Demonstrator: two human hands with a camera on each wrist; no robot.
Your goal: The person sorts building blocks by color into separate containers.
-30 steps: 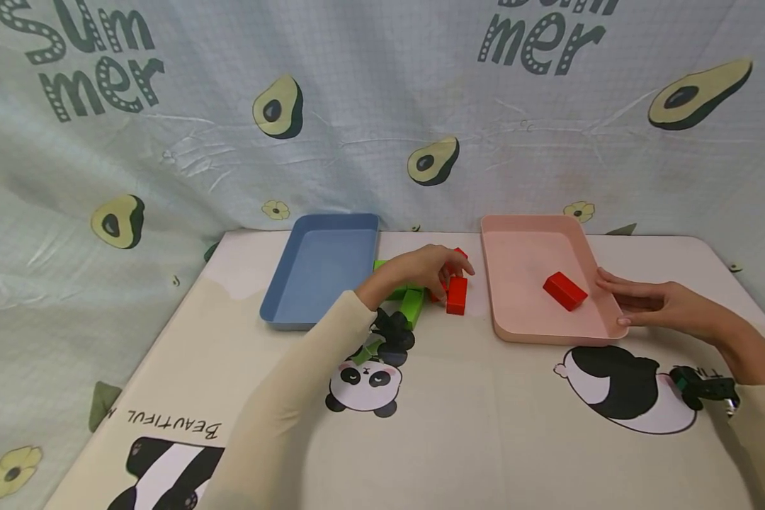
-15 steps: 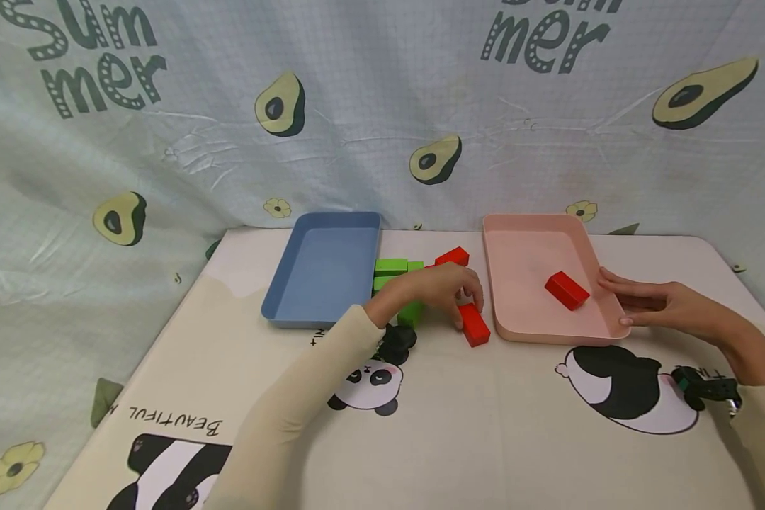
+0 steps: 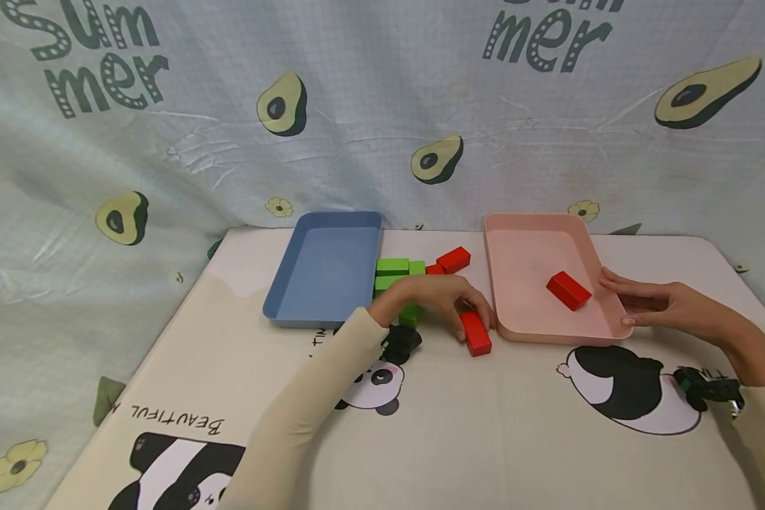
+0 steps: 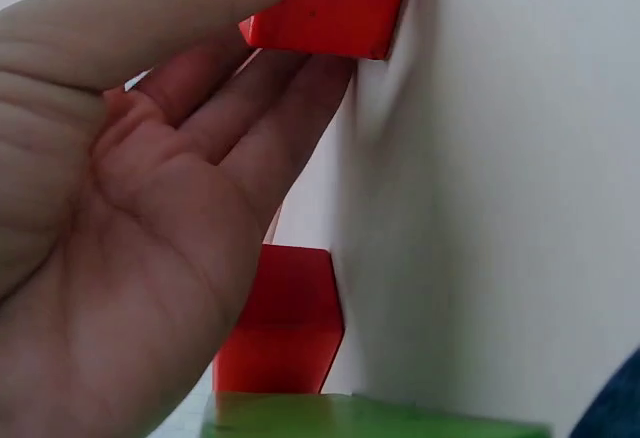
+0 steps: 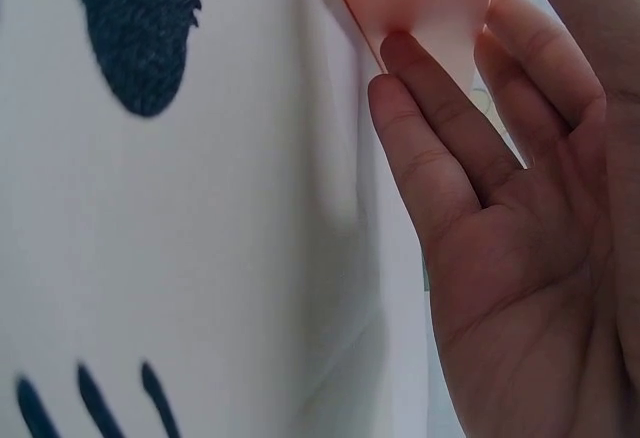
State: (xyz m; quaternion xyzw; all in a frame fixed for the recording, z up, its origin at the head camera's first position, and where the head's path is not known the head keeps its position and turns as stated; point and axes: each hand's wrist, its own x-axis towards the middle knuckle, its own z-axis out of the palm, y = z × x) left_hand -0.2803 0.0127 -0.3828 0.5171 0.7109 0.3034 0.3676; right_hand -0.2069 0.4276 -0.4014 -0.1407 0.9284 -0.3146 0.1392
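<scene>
My left hand (image 3: pixel 440 296) reaches over the table between the two trays and pinches a red block (image 3: pixel 478 340) between thumb and fingers. In the left wrist view this red block (image 4: pixel 335 8) lies close to the table surface. My right hand (image 3: pixel 676 304) touches the outer right wall of the pink tray (image 3: pixel 516 244) with nearly straight fingers. Its fingertips (image 5: pixel 395 98) rest against the tray's side in the right wrist view. Inside the pink tray lies one red block (image 3: pixel 569 290).
Several green blocks (image 3: pixel 392 267) lie beside the blue tray (image 3: pixel 321 269), partly hidden by my left hand. Behind the hand are another red block (image 3: pixel 454 259) and a mostly covered one (image 3: pixel 435 270). A patterned curtain (image 3: pixel 357 106) hangs behind the table.
My left hand has moved toward me and slightly right, drawing a red block out from the group toward the pink tray's front left corner. The right hand has stayed at the tray.
</scene>
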